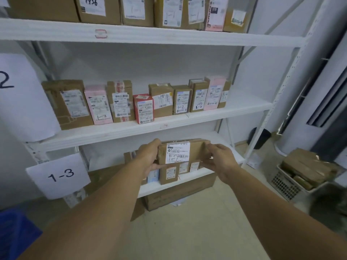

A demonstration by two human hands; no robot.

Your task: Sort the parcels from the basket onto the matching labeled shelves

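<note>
— Parcel (180, 152): where is it held?
— It is gripped at both short ends: the left hand (148, 156) is curled round the left end, and the right end is pinched by the right hand (219, 162). Its long axis is set crosswise, with the label turned to the camera.
— And the shelf?
— The lower shelf (154, 189), tagged by the 1-3 sign (60, 175), is found straight ahead and just below. A forward, downward push is judged to be needed. The parcel's handwritten mark cannot be read.
</note>
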